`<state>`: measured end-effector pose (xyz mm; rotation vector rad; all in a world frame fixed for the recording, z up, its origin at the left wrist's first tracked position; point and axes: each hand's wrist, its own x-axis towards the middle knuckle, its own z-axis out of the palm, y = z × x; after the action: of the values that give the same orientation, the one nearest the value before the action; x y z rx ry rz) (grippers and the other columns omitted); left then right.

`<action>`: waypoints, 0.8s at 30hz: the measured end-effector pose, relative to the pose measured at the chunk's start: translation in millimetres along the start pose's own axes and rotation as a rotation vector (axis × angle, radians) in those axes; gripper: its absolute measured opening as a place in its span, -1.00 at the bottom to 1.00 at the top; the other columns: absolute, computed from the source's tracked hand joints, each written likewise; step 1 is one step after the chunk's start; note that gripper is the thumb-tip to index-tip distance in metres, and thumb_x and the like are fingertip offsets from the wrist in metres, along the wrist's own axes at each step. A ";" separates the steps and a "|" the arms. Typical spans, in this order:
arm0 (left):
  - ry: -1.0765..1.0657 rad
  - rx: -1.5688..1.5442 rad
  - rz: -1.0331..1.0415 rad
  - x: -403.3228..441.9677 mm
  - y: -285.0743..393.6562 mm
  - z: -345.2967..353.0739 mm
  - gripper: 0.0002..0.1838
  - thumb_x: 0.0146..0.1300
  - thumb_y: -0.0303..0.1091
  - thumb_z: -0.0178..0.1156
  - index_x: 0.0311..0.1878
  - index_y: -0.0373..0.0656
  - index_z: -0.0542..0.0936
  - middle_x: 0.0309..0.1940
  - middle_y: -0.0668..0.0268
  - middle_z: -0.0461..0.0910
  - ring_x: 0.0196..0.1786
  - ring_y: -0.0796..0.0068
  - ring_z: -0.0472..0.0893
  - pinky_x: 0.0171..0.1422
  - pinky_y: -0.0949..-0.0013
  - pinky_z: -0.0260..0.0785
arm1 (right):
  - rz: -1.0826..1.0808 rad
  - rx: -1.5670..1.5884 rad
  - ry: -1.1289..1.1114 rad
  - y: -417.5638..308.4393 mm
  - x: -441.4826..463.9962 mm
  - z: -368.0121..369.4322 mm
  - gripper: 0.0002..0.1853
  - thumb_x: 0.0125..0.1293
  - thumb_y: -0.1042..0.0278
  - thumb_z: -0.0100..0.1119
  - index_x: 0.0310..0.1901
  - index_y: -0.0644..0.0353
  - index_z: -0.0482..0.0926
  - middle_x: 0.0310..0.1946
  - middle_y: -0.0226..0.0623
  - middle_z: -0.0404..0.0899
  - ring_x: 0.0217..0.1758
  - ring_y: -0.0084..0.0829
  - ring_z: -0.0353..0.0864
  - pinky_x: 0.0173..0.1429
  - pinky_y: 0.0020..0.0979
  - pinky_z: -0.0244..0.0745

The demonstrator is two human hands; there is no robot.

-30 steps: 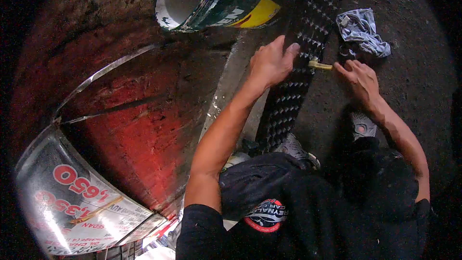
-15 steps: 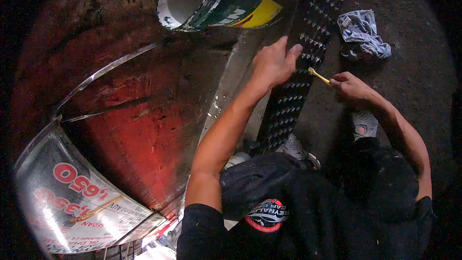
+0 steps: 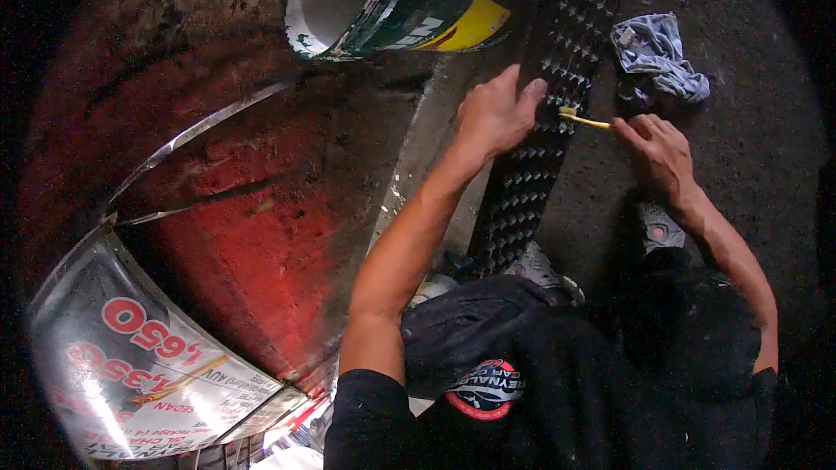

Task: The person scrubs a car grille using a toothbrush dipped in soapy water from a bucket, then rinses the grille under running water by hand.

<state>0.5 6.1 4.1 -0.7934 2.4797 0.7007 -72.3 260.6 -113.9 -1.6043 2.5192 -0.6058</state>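
yellow brush (image 3: 591,122), jutting from right hand (image 3: 659,148)

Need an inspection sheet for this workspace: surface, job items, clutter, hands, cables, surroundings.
Surface: dark, rough floor; dirt level hard to judge in low light.
Job items: yellow toothbrush, head at the black studded strip.
Clutter: crumpled grey cloth on the floor, right of the strip.
Hands: right hand holds the toothbrush handle; left hand at the strip, grip unclear.
Cables: nothing seen.
Surroundings: dark green bucket with yellow patch; printed price sign, lower left.
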 end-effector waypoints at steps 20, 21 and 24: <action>0.074 0.008 0.024 -0.6 -5.7 6.3 -0.19 0.27 0.23 0.05 0.22 -0.43 0.40 -0.12 -0.18 0.60 -0.05 -0.08 0.61 0.07 0.15 0.41 | 0.031 0.137 -0.053 -8.1 40.8 -5.1 -0.68 0.17 0.41 0.06 -0.01 0.02 0.53 -0.33 -0.30 0.52 -0.24 -0.22 0.60 -0.24 -0.24 0.51; 0.068 -0.005 0.016 -0.7 -4.9 6.4 -0.20 0.27 0.23 0.05 0.21 -0.43 0.41 -0.13 -0.18 0.60 -0.07 -0.08 0.62 0.07 0.16 0.42 | -0.013 0.080 0.008 -6.6 38.9 -4.4 -0.67 0.15 0.41 0.07 -0.01 0.01 0.53 -0.31 -0.33 0.51 -0.22 -0.26 0.58 -0.24 -0.26 0.51; 0.010 -0.023 -0.004 1.1 -1.4 -2.0 -0.23 0.28 0.21 0.05 0.19 -0.43 0.42 -0.15 -0.16 0.61 -0.09 -0.06 0.62 0.05 0.19 0.43 | -0.061 0.006 0.096 -1.9 26.6 -8.1 -0.65 0.13 0.40 0.08 0.00 -0.01 0.53 -0.30 -0.37 0.50 -0.20 -0.33 0.55 -0.23 -0.31 0.49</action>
<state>0.1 3.5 4.6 -0.8123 2.4825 0.7267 -84.7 238.6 -102.3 -1.6947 2.5401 -0.7134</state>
